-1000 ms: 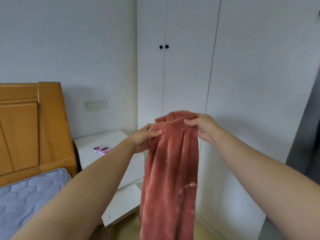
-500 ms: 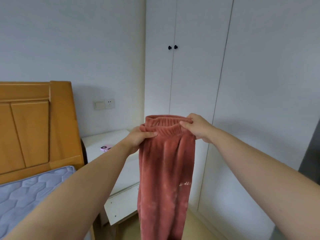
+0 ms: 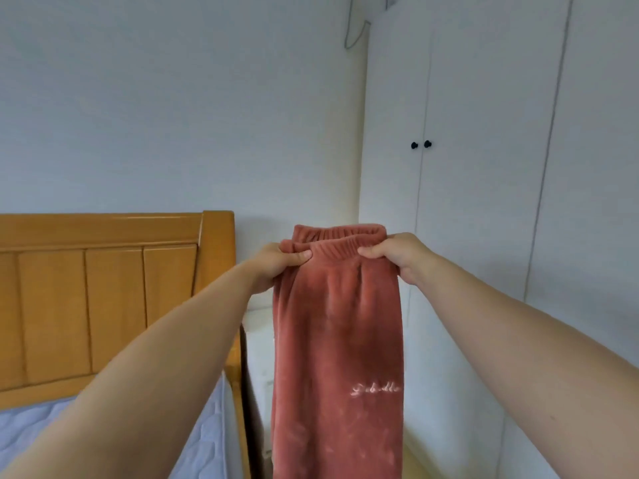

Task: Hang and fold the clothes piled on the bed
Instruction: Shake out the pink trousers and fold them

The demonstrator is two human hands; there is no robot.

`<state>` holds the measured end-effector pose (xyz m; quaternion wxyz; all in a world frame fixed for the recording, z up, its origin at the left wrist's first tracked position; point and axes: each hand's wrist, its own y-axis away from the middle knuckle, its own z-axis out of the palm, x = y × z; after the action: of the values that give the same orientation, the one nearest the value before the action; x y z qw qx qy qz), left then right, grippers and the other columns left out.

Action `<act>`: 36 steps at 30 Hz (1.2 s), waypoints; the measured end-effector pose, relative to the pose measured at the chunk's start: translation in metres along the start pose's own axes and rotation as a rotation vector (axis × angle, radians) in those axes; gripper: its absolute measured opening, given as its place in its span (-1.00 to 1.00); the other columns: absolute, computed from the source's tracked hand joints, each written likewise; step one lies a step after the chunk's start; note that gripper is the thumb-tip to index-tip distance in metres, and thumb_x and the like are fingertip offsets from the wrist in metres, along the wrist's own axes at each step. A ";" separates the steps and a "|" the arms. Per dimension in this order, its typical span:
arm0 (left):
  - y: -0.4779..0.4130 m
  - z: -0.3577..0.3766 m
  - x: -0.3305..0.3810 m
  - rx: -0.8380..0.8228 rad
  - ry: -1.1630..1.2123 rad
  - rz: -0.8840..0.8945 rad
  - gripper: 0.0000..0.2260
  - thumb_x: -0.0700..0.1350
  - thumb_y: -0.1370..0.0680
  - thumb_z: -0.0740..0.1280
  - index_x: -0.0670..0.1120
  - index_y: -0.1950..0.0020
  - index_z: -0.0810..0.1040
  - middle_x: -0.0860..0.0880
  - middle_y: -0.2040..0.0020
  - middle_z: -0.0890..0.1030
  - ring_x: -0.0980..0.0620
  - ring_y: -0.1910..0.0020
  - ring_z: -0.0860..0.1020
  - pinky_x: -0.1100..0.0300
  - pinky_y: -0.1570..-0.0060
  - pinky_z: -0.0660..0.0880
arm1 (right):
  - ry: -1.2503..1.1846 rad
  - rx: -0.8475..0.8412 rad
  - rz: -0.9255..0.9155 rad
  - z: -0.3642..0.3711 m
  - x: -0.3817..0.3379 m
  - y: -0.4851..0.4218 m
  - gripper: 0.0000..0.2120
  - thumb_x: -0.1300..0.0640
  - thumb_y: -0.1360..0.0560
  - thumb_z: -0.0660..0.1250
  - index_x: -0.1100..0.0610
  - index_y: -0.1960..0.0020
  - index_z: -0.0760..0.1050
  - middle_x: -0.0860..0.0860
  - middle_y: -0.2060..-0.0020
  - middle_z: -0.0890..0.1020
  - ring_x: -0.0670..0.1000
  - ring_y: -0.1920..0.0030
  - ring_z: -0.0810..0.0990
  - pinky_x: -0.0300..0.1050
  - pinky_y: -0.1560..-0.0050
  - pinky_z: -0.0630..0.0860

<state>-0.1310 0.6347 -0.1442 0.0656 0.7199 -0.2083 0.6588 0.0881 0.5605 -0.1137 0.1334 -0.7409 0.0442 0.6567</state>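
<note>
Both hands are gripping a pair of rust-pink fleece trousers (image 3: 337, 347) by the waistband, holding them up at arm's length in front of the person. Left hand (image 3: 276, 267) is pinching the left end of the elastic band, thumb on the near side and fingers curled behind. Right hand (image 3: 397, 259) is clamping the right end the same way. Between them the gathered waistband is standing slightly open, and the legs are hanging straight down together, out of sight at the bottom edge. Pale script lettering is showing on the right leg, too blurred to read.

The fabric is looking thick, plush and limp, so it is probably light but floppy, sagging wherever it is not supported; the ribbed waistband is likely the firmest place to hold.

Behind and to the left, a wooden headboard (image 3: 103, 299) is rising over a bed (image 3: 211, 444) with a pale blue quilted mattress. A white nightstand (image 3: 257, 344) is sitting just beside the bed, partly hidden by the trousers. White wardrobe doors (image 3: 484, 202) with two small black knobs are filling the right side.
</note>
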 end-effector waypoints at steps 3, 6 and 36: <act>-0.008 -0.058 0.019 0.181 -0.298 0.006 -0.82 -0.16 -0.47 0.46 -0.08 -0.06 0.63 -0.01 0.13 0.59 0.01 0.10 0.56 0.23 0.18 0.44 | 0.244 0.050 -0.098 0.056 -0.020 -0.032 -0.70 0.19 -0.27 0.58 0.21 0.07 0.57 0.02 0.23 0.61 -0.05 0.30 0.55 -0.29 0.48 0.36; -0.021 -0.109 0.027 0.350 -0.586 -0.087 -0.83 -0.04 -0.48 0.45 -0.05 -0.03 0.62 -0.06 0.35 0.46 0.05 0.47 0.40 0.25 0.47 0.34 | 0.292 0.057 -0.156 0.121 -0.024 -0.071 -0.71 0.11 -0.25 0.59 0.20 0.15 0.57 0.06 0.35 0.61 0.00 0.41 0.55 -0.24 0.48 0.34; 0.140 -0.285 -0.063 0.755 -0.583 0.050 -0.79 -0.23 -0.54 0.33 -0.09 -0.17 0.58 0.01 0.06 0.59 0.01 0.00 0.54 0.25 0.11 0.35 | 0.170 -0.374 -0.296 0.368 0.035 -0.025 -0.66 0.21 -0.39 0.50 0.07 -0.14 0.57 0.06 -0.06 0.63 0.08 -0.08 0.58 -0.08 -0.09 0.50</act>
<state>-0.4507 0.6264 -0.1962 -0.2776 0.8429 0.0184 0.4605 -0.2549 0.6823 -0.1826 0.0844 -0.8038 -0.1757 0.5620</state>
